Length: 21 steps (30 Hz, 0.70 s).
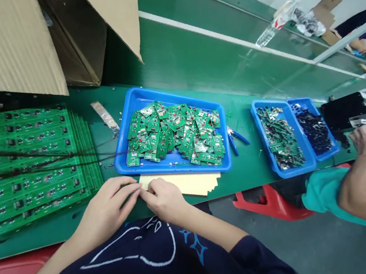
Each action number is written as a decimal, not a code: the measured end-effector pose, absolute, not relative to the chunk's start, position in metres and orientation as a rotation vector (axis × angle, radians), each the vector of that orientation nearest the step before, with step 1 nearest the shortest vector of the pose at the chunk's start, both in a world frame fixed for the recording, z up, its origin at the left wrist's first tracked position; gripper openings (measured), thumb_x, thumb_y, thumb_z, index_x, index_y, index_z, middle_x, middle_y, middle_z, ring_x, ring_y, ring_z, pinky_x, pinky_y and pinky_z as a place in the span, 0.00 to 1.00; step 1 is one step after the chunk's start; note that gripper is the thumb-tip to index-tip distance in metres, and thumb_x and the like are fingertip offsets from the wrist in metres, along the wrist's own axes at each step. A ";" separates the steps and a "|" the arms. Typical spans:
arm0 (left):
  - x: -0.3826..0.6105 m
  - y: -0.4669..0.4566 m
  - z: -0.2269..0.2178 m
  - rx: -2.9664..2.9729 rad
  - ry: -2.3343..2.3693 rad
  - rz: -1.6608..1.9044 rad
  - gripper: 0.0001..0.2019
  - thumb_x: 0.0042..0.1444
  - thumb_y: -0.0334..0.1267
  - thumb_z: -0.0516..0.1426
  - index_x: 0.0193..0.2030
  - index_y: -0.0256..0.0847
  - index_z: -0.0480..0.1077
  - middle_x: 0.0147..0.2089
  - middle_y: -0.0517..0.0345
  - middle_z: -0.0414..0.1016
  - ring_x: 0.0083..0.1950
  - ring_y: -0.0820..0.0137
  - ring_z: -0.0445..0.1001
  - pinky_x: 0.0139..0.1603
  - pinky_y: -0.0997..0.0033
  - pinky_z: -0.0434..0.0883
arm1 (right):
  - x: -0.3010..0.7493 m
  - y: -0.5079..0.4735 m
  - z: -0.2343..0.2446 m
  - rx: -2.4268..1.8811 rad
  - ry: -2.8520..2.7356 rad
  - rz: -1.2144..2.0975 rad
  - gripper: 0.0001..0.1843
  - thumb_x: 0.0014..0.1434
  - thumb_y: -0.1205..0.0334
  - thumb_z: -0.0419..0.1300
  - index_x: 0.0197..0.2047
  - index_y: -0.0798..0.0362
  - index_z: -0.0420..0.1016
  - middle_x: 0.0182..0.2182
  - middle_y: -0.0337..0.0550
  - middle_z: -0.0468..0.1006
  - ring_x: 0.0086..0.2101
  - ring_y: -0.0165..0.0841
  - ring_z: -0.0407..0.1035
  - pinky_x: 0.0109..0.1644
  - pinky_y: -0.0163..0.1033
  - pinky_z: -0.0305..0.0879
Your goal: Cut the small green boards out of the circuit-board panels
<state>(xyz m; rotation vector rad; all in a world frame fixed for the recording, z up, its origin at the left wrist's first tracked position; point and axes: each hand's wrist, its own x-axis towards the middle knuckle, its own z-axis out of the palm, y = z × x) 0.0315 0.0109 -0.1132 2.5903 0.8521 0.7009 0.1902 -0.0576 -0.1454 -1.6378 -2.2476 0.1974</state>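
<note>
My left hand [107, 208] and my right hand [163, 199] meet at the near edge of the green table, fingers closed together over something small that I cannot make out. They sit just in front of a stack of yellowish paper sheets [193, 183]. Behind the sheets stands a blue tray [124, 147] heaped with small green circuit boards [177, 132]. A fanned stack of large green circuit board panels [26, 166] lies to the left of my left hand.
An open cardboard box [50, 23] stands at the back left. Blue-handled cutters [236, 139] lie right of the tray. Two more blue trays [294, 168] hold boards and dark parts. Another person's arm [358, 176] works at the right, by a red stool [271, 203].
</note>
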 end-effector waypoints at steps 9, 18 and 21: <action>0.020 0.003 -0.141 2.715 0.734 0.654 0.18 0.56 0.28 0.48 0.53 0.41 0.65 0.48 0.49 0.75 0.52 0.61 0.72 0.49 0.60 0.72 | 0.190 -0.048 -0.147 -1.565 -2.111 0.350 0.12 0.61 0.64 0.47 0.35 0.54 0.71 0.32 0.45 0.72 0.33 0.32 0.66 0.32 0.34 0.64; 0.025 0.001 -0.127 3.003 0.731 0.462 0.16 0.55 0.31 0.49 0.48 0.42 0.70 0.49 0.52 0.76 0.50 0.59 0.73 0.46 0.59 0.70 | 0.258 -0.085 -0.126 -1.278 -1.438 0.937 0.04 0.60 0.62 0.50 0.35 0.51 0.65 0.38 0.47 0.76 0.42 0.33 0.71 0.44 0.41 0.68; 0.027 0.000 -0.126 3.053 0.741 0.443 0.15 0.55 0.33 0.50 0.49 0.43 0.69 0.50 0.53 0.75 0.51 0.60 0.73 0.48 0.60 0.68 | 0.316 -0.115 -0.117 -1.420 -0.967 0.854 0.04 0.60 0.59 0.50 0.34 0.49 0.62 0.33 0.44 0.77 0.35 0.34 0.73 0.38 0.44 0.69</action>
